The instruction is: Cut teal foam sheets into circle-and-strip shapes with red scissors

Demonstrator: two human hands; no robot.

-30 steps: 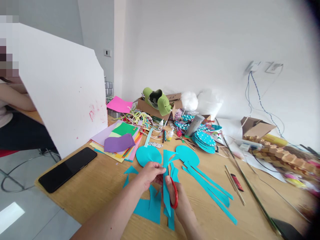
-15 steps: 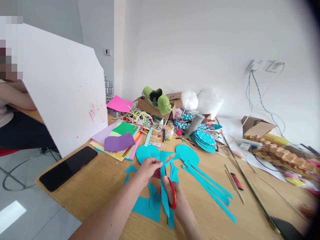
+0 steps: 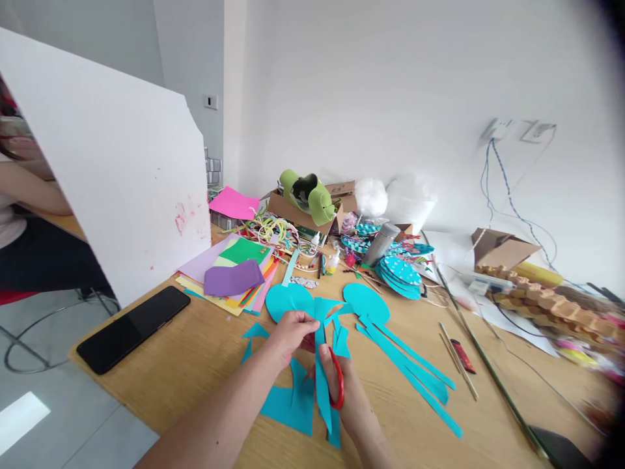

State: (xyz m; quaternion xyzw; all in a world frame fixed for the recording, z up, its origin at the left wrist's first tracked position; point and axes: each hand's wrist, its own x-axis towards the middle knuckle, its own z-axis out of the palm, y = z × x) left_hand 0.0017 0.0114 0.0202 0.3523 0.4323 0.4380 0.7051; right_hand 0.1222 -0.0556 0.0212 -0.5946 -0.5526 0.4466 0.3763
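Note:
Between thumb and fingers, my left hand [image 3: 294,335] pinches a long turquoise paper strip [image 3: 321,374] that hangs down toward me. My right hand [image 3: 349,384] is closed on red-handled scissors [image 3: 338,384], whose blades lie along the strip's right side. Behind my left hand rests a rounded turquoise paper piece [image 3: 288,301], and a second rounded piece [image 3: 366,303] sits to the right. Long cut turquoise strips [image 3: 410,368] fan out from below it. Under my hands lies a turquoise paper offcut [image 3: 283,407] with a curved edge.
A black phone [image 3: 134,329] lies at the table's left edge, near a stack of coloured sheets [image 3: 233,279]. A white board [image 3: 131,182] stands at left, with a person partly behind it. A metal cylinder [image 3: 382,242], dotted turquoise discs [image 3: 398,277] and a long thin stick [image 3: 483,352] are farther right.
My hands and the scissors have barely moved; the top of the held strip has dipped slightly. The person behind the board shows slightly differently.

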